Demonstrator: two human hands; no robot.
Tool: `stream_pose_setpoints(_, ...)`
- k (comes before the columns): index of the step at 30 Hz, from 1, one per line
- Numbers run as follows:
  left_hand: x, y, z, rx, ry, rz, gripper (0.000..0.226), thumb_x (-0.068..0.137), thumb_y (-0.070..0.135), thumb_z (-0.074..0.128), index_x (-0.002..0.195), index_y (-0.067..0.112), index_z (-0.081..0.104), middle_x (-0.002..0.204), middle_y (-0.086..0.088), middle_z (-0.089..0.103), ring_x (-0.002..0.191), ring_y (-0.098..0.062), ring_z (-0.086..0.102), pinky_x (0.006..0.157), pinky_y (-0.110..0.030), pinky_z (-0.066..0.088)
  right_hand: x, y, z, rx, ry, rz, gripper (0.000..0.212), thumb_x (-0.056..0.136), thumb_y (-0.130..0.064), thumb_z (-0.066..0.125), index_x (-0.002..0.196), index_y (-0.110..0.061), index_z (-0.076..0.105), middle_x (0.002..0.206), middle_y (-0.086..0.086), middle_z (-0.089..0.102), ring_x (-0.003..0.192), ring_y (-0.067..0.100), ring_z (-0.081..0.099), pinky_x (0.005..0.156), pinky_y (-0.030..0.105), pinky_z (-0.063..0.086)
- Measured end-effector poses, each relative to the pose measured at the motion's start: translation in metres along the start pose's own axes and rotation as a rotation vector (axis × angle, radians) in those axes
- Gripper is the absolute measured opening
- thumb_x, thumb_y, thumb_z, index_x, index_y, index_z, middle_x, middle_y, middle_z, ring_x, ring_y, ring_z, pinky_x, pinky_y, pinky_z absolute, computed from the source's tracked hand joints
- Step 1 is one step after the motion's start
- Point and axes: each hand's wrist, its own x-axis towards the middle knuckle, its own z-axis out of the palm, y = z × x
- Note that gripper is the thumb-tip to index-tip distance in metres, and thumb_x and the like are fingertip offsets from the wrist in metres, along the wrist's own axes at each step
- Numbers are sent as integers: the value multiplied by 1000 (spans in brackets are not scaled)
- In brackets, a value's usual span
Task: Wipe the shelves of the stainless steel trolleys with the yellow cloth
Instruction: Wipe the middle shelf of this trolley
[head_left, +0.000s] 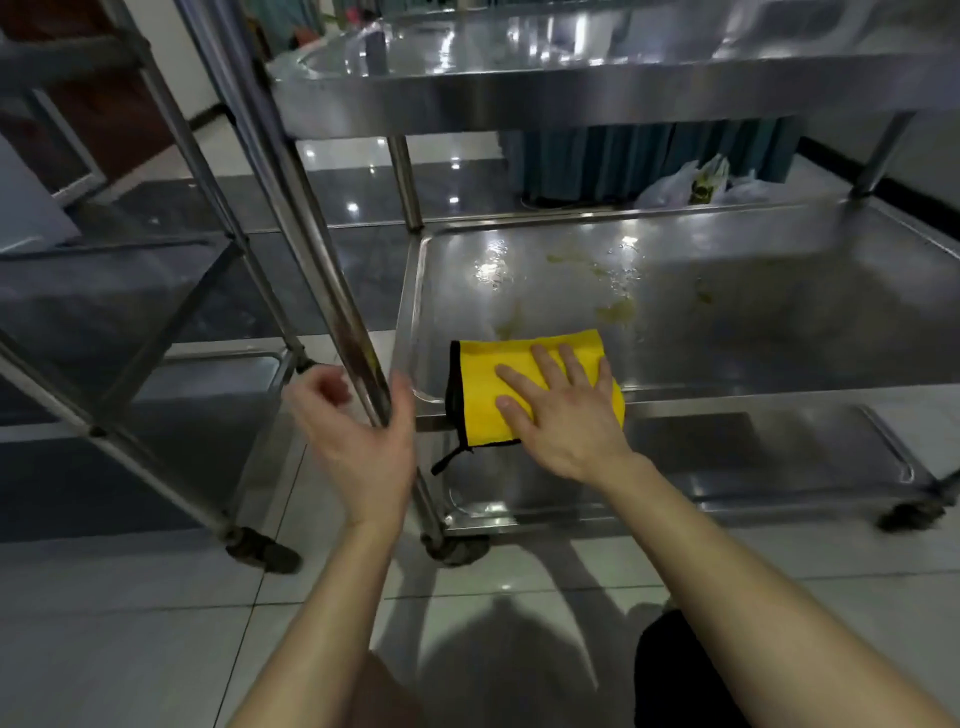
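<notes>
Presently, item one: yellow microfibre cloth with black stitched edging (483, 395), folded to a rough rectangle. It lies at the near-left corner of the middle shelf of the stainless steel trolley (779, 322), with its near edge overhanging the shelf lip. A black hanging loop (449, 460) dangles below. Judged soft, light, limp and absorbent. It would likely bunch if pushed from one edge, so it is best driven under a flat palm at its middle, or pinched at a folded corner to lift.

Item two: right hand (566, 415). Grip wide, fingers straight and spread, palm pressing down on the cloth's right half.

Item three: left hand (358, 431). Grip wide and holding nothing, thumb beside the slanting tubular steel upright (332, 291), fingers blurred on its other side. Whether it touches the tube cannot be told.

Item four: the middle shelf itself. Polished sheet steel in a shallow tray form, with raised rim and rounded corners; hard, slick, glossy. Yellowish-green smears (615, 312) lie beyond the cloth toward the middle and are judged not yet wiped.

Item five: top shelf (571, 93) and lower shelf (753, 457), of the same make. A second steel trolley (130, 312) stands just to the left. White plastic bags (675, 189) lie on the glossy tiled floor (156, 649) beyond.
</notes>
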Motion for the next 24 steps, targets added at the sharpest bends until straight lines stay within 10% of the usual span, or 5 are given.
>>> stream_pose_setpoints(4,64,8,11,-155,-231,-307,54,82,59,84,116,22,65,104,3,73,95,-13,72,91,-35,60,8,-1,-20,55,-103,14,66,101,-80,13,163,-60,8,179,6,0,164,37,-2,124,74,2)
stream_pose_setpoints(9,79,-1,35,-211,-219,-428,50,90,62,72,52,31,61,51,-4,59,44,-21,61,54,-35,52,19,-20,-8,19,-142,57,74,95,-87,4,163,-60,5,179,8,-7,162,43,-13,119,79,-11)
stream_pose_setpoints(24,80,-17,45,-284,-129,-368,52,90,45,67,60,10,43,57,-15,44,54,-24,48,51,-49,48,163,-74,0,-17,-282,142,83,84,-96,7,160,-64,-5,177,9,-19,159,47,-23,105,86,-21)
